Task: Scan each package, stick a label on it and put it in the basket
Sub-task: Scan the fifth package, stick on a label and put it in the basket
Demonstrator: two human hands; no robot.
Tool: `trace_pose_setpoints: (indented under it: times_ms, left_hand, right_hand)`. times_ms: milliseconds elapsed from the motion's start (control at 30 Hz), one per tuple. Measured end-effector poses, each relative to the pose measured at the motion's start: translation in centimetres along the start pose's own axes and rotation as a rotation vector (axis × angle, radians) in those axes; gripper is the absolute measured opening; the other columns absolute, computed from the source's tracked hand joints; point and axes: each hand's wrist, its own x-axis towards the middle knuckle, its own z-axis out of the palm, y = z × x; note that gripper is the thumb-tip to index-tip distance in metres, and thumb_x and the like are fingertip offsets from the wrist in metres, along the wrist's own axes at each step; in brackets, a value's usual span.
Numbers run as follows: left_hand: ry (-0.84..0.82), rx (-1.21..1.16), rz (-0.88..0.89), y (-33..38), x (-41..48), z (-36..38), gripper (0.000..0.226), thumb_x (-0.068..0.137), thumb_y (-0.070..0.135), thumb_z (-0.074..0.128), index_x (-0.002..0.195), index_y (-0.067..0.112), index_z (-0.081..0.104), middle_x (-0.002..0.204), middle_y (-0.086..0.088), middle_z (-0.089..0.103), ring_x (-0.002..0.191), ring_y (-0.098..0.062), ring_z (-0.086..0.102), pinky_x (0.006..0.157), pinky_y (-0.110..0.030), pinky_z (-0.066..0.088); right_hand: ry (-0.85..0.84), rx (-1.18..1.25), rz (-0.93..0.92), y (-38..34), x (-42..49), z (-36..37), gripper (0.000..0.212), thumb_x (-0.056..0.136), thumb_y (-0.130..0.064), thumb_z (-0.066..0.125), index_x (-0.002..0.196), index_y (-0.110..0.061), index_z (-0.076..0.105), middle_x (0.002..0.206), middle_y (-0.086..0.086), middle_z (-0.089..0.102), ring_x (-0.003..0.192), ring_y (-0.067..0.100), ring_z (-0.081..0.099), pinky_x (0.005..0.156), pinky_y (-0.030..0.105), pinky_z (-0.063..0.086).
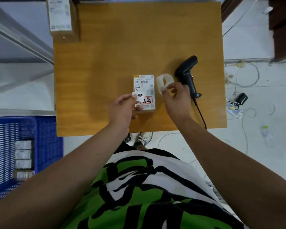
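A small package [144,85] with a white shipping label lies flat near the middle of the wooden table [122,55]. My left hand [124,109] pinches a small white sticker label [139,96] with black characters, held over the package's lower left part. My right hand [177,98] grips a white roll of labels [163,83] just right of the package. A black handheld scanner [187,75] lies on the table beyond my right hand, its cable running off the front edge. The blue basket [45,129] sits on the floor at the left, with several packages inside.
A taller cardboard box [61,17] with a label stands at the table's far left corner. Cables [244,76] and small debris lie on the floor to the right. A metal frame [20,35] runs along the left.
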Motion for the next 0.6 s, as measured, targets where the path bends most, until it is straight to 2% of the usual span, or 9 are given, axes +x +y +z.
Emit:
trace_pose_setpoints:
  times_ms: [100,133,233,300,367,433,500,600]
  left_hand:
    - [-0.002,-0.006,-0.046,-0.8,0.8,0.2,0.016,0.092,0.024,0.078,0.107,0.021,0.073,0.095,-0.002,0.081,0.066,-0.015,0.071,0.043,-0.022,0.046]
    - [0.01,0.001,-0.054,-1.0,1.0,0.2,0.014,0.09,0.026,0.08,0.104,0.022,0.076,0.092,0.0,0.08,0.066,-0.015,0.067,0.042,-0.022,0.045]
    - [0.033,0.029,-0.058,-1.5,1.3,0.3,0.018,0.087,0.029,0.082,0.104,0.023,0.08,0.081,0.007,0.078,0.061,-0.012,0.056,0.041,-0.02,0.04]
    - [0.018,0.052,-0.046,-1.8,1.4,0.4,0.016,0.088,0.028,0.082,0.104,0.026,0.08,0.079,0.012,0.076,0.063,-0.01,0.057,0.043,-0.019,0.041]
    - [0.011,0.076,-0.029,-2.1,1.4,0.7,0.017,0.089,0.026,0.081,0.106,0.025,0.08,0.08,0.012,0.076,0.062,-0.008,0.058,0.043,-0.018,0.042]
    - [0.027,0.096,0.005,-2.4,1.6,1.0,0.021,0.09,0.024,0.08,0.111,0.021,0.079,0.089,0.007,0.078,0.062,-0.005,0.059,0.044,-0.015,0.043]
    - [0.049,0.132,0.07,-2.6,2.1,1.1,0.023,0.09,0.026,0.08,0.112,0.021,0.079,0.093,0.0,0.078,0.061,-0.004,0.06,0.048,-0.014,0.045]
    - [0.12,0.258,0.189,-2.8,2.7,1.1,0.027,0.087,0.039,0.08,0.11,0.026,0.075,0.076,0.006,0.07,0.061,-0.002,0.061,0.053,-0.012,0.044]
  right_hand:
    - [0.052,0.091,-0.049,-1.3,-1.9,0.7,0.037,0.092,-0.048,0.07,0.112,-0.019,0.056,0.111,-0.003,0.05,0.093,0.01,0.052,0.074,0.015,0.044]
    - [0.041,0.125,-0.036,-1.6,-2.3,0.8,0.037,0.092,-0.05,0.069,0.109,-0.019,0.056,0.105,-0.005,0.054,0.09,0.011,0.054,0.072,0.016,0.045]
    - [-0.159,0.175,0.039,-2.1,-2.5,1.3,0.034,0.094,-0.054,0.067,0.097,-0.02,0.065,0.089,-0.008,0.068,0.083,0.007,0.063,0.069,0.025,0.051]
    - [-0.288,0.152,0.07,-1.6,-2.2,1.9,0.024,0.095,-0.047,0.069,0.093,-0.023,0.071,0.091,-0.01,0.072,0.086,0.009,0.067,0.075,0.029,0.054]
    - [-0.315,0.155,0.111,-1.1,-1.8,2.4,0.014,0.095,-0.037,0.071,0.09,-0.024,0.074,0.094,-0.011,0.074,0.092,0.012,0.071,0.084,0.036,0.059]
    - [-0.321,0.149,0.133,-0.9,-1.4,2.6,0.013,0.095,-0.035,0.071,0.092,-0.023,0.075,0.097,-0.011,0.074,0.095,0.014,0.072,0.088,0.04,0.061]
    - [-0.331,0.111,0.11,-1.1,-1.1,2.7,0.013,0.096,-0.035,0.071,0.091,-0.024,0.073,0.095,-0.011,0.071,0.092,0.014,0.07,0.085,0.037,0.061]
    - [-0.312,0.065,0.079,-1.1,-0.8,2.9,0.013,0.097,-0.035,0.069,0.091,-0.023,0.071,0.091,-0.009,0.072,0.087,0.014,0.069,0.075,0.03,0.056]
